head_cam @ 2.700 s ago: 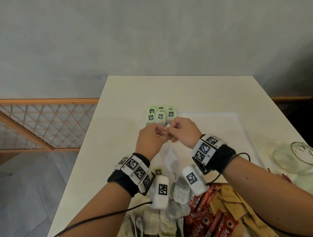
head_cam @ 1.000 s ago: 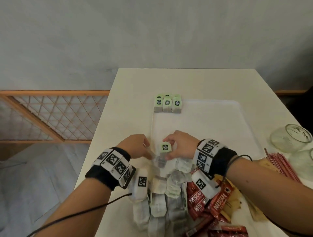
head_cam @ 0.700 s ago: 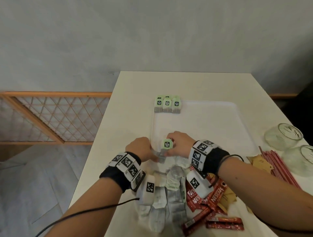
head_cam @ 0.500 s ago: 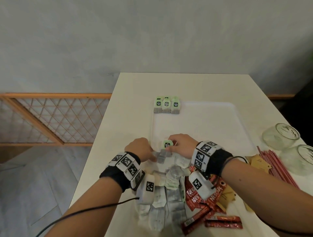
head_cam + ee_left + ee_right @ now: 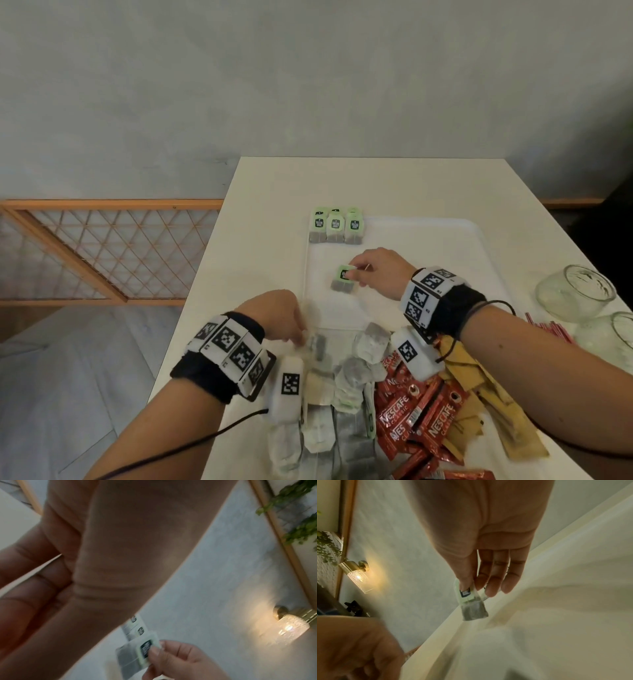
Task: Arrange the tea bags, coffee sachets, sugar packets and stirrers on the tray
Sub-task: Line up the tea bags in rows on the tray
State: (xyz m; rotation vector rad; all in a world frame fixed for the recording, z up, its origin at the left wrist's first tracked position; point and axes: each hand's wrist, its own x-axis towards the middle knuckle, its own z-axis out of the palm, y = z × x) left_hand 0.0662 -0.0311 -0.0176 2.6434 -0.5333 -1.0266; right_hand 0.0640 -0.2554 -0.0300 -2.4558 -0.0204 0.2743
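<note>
A white tray (image 5: 428,257) lies on the cream table. A row of green-tagged tea bags (image 5: 335,226) stands at its far left corner. My right hand (image 5: 354,274) pinches one tea bag (image 5: 343,281) by its green tag, just above the tray's left part; the right wrist view shows the bag (image 5: 473,608) hanging under thumb and fingers. My left hand (image 5: 301,337) is at the top of the loose tea bag pile (image 5: 346,383), fingers curled on a blurred tea bag (image 5: 318,345). Red coffee sachets (image 5: 411,418), brown sugar packets (image 5: 479,404) and red stirrers (image 5: 548,330) lie at the near right.
Two glass jars (image 5: 575,291) (image 5: 613,339) lie at the table's right side. The table's left edge (image 5: 205,291) drops to the floor beside a wooden lattice rail (image 5: 102,253). A grey wall stands behind the table.
My right hand has lifted the green-tagged tea bag away from the pile and carried it forward over the tray. My left hand has dropped back to the pile.
</note>
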